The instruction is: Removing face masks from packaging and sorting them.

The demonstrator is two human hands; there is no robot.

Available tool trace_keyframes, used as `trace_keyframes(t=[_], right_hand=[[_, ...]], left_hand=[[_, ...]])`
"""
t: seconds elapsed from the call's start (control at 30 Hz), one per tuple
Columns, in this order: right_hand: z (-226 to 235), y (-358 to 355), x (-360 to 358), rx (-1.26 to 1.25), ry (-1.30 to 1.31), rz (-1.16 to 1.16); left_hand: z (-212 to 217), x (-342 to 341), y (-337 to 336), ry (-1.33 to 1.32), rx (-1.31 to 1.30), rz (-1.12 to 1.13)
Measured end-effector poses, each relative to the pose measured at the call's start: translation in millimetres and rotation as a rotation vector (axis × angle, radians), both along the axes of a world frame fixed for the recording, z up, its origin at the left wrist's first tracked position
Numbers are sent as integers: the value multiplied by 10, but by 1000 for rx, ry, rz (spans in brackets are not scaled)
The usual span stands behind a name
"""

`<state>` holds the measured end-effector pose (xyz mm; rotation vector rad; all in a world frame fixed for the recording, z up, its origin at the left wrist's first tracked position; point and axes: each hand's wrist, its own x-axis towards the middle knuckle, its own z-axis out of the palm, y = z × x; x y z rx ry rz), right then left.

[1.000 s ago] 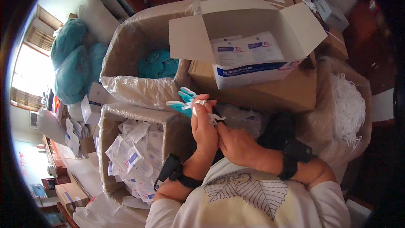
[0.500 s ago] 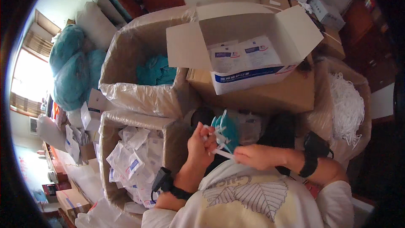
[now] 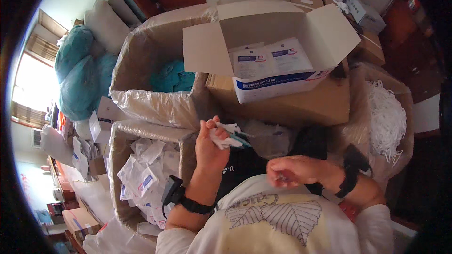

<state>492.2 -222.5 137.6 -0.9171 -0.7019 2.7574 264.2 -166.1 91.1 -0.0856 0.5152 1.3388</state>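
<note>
The person's left hand (image 3: 211, 153) is gripping a teal-and-white bundle (image 3: 230, 139) with loose white straps (image 3: 230, 127), its fingers wrapping around one end, between the person's body and the open white box (image 3: 278, 82); the right hand (image 3: 296, 169) is hovering apart from it, to the right, its fingers curling inward, though whether they are pinching anything is impossible to tell; careful handling is probably calling for a light grip, with the straps lying untwisted.
</note>
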Motion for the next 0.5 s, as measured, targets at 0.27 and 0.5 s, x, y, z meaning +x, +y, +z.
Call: trace_keyframes(t=[0.27,0.5], right_hand=[[-41,225,-712,887,-355,-254],[81,313,-776,1066,-514,-190]], left_hand=[[220,295,-39,108,-14,-78],[254,353,-128,293,-69,-67]])
